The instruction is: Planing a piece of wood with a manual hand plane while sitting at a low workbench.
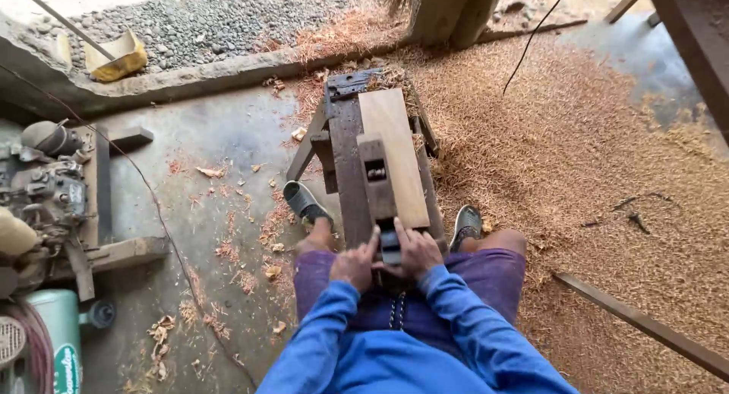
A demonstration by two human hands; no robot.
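gripping the wooden hand plane (377, 183) on the plank (395, 155), left hand (354, 265) and right hand (416, 251) closed around its near end; mid-planing, a steady push next.

A label (67, 367) with dark green lettering on a white patch sits on the pale green cylindrical tank (53, 333), far off to the left of the left hand (354, 263) and lower in view, at the picture's bottom left corner; no other packages, signs or screens show anywhere
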